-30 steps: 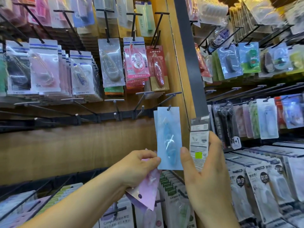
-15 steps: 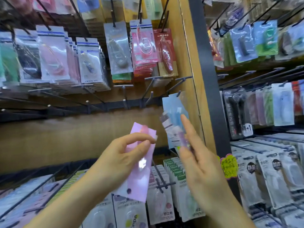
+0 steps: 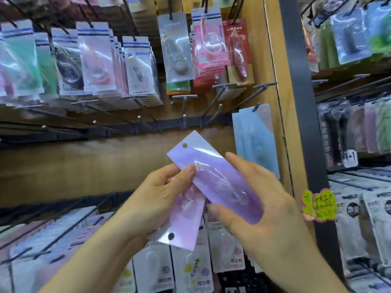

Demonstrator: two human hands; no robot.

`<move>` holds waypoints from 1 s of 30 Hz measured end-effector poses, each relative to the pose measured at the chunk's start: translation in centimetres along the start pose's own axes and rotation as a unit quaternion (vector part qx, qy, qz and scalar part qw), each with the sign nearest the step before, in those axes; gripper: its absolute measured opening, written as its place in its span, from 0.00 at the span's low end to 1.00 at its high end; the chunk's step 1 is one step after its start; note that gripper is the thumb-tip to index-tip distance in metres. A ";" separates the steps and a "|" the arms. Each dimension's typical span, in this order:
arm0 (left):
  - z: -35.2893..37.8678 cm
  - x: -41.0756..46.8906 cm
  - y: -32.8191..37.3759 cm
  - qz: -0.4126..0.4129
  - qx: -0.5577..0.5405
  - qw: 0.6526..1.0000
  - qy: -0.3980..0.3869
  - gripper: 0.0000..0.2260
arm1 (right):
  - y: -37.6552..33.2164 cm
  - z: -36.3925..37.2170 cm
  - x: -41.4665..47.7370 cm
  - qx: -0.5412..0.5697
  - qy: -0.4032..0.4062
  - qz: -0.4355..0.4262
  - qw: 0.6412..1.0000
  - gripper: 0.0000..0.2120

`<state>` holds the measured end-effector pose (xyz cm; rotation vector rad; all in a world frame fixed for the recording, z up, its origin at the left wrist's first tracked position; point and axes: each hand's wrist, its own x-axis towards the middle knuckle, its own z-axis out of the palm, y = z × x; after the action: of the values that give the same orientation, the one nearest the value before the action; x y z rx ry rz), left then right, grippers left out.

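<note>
Half a second on, the right hand point(image 3: 270, 212) has left the blue packets point(image 3: 256, 144) hanging on their peg and joined the left hand point(image 3: 156, 197) low before the wooden display wall. An upper purple packet point(image 3: 220, 178) — glossy, tilted, hang-hole up-left — sits pinched between right thumb and fingers; the lower purple packet point(image 3: 186, 220), hole downward, is gripped by the left. Restocking appears under way: next, likely, one hole must be lined up squarely with a bare hook point(image 3: 218, 106).
</note>
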<state>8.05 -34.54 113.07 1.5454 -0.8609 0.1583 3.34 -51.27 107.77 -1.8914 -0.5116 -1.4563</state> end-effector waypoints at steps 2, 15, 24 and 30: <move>-0.4 0.1 0.1 -0.012 -0.009 1.000 0.017 0.13 | 0.5 -1.0 0.0 0.070 -0.040 0.090 0.993 0.32; -0.4 1.2 -0.2 0.004 -0.008 0.999 -0.041 0.12 | 1.3 -0.7 0.0 0.092 -0.066 0.112 0.987 0.27; -0.4 1.6 0.2 0.043 0.053 0.997 0.027 0.11 | 2.3 -0.4 4.2 0.036 0.063 0.089 0.993 0.25; -0.8 1.4 -0.4 0.036 0.065 0.996 0.051 0.08 | 1.6 0.8 6.0 -0.055 0.056 0.088 0.993 0.26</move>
<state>9.54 -34.46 113.68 1.6121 -0.8390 0.3494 6.73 -52.43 112.93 -1.8736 -0.2088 -1.4891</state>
